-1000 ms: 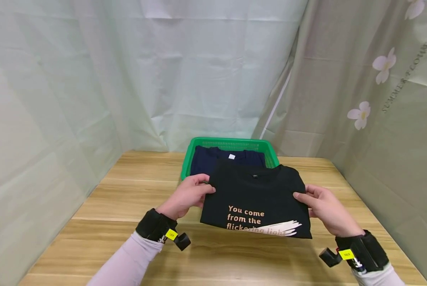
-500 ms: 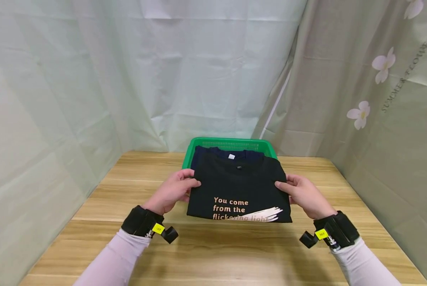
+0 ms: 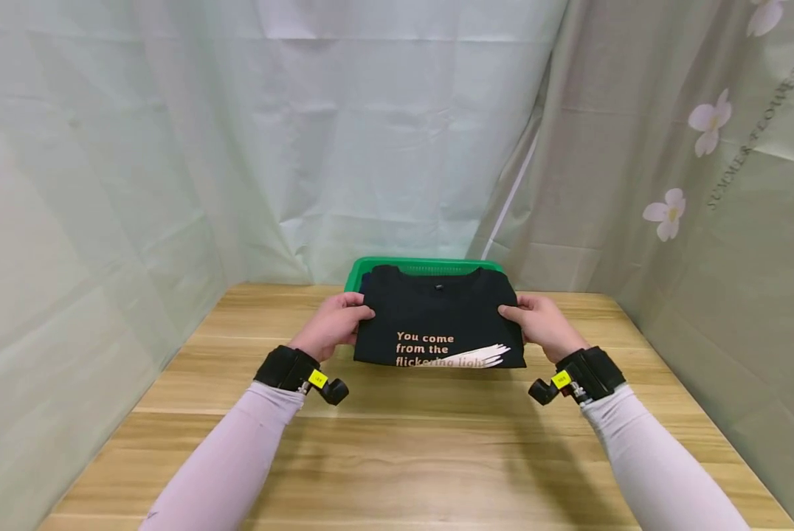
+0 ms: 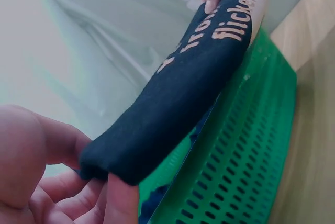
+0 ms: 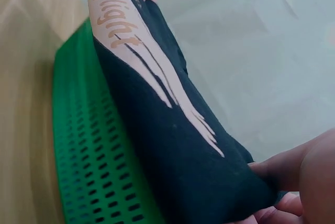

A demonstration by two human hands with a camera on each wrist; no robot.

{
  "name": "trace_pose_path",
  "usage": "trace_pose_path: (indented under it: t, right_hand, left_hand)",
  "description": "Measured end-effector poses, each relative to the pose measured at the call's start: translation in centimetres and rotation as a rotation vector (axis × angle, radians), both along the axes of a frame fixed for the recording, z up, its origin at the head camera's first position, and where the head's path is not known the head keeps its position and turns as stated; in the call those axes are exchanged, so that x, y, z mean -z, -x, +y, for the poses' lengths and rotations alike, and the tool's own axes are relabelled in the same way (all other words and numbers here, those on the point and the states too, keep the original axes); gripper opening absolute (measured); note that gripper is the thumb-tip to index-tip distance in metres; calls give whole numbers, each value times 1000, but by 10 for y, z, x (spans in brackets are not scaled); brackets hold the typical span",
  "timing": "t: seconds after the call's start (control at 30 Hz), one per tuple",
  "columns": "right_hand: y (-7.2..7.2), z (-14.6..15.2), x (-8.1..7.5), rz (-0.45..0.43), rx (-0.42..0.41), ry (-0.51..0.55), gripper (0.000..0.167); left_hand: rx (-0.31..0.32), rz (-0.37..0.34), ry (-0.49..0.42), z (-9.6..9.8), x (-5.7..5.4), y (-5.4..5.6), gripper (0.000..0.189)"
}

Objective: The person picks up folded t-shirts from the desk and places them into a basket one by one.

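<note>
A folded black T-shirt (image 3: 437,317) with printed lettering and a white brush-stroke mark hangs over the green plastic basket (image 3: 423,263). My left hand (image 3: 333,323) pinches its left side, thumb on top and fingers beneath. On the opposite side my right hand (image 3: 544,324) grips the shirt the same way. Both wrist views show the shirt above the basket's perforated wall (image 4: 230,156). Dark navy cloth (image 4: 154,199) lies inside the basket, mostly hidden under the shirt.
The basket stands at the back of a wooden table (image 3: 397,457). Behind it hangs a pale curtain (image 3: 384,147). A flower-printed curtain (image 3: 716,295) closes off the right side.
Both hands have carried the black T-shirt forward and leftward until it is over the basket. It now covers nearly all of the navy cloth that showed before.
</note>
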State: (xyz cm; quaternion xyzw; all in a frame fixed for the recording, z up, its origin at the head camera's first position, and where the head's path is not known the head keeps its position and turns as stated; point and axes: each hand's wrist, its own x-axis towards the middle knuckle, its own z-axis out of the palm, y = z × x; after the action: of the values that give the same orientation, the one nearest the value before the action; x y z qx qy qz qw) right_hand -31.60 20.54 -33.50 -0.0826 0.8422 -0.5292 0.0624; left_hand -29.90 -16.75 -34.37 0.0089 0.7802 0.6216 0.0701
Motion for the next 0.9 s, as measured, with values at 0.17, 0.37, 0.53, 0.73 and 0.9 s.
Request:
trace_pose_path:
  t: [0.17, 0.37, 0.53, 0.73, 0.9]
  right_hand:
    - [18, -7, -4, 8, 33, -9, 35]
    - [33, -14, -8, 17, 81, -76, 37]
    - [45, -19, -8, 5, 116, -90, 37]
    - [57, -24, -10, 28, 141, -130, 40]
    - [58, -22, -10, 12, 137, -198, 54]
  left_hand:
    - [-44, 9, -4, 3, -2, 17, 29]
    - [-107, -1, 52, 7, -5, 32, 40]
    - [-163, 13, 79, 12, -5, 42, 44]
    - [-202, 59, 92, 19, -4, 53, 45]
    - [-269, 121, 183, 17, -6, 56, 53]
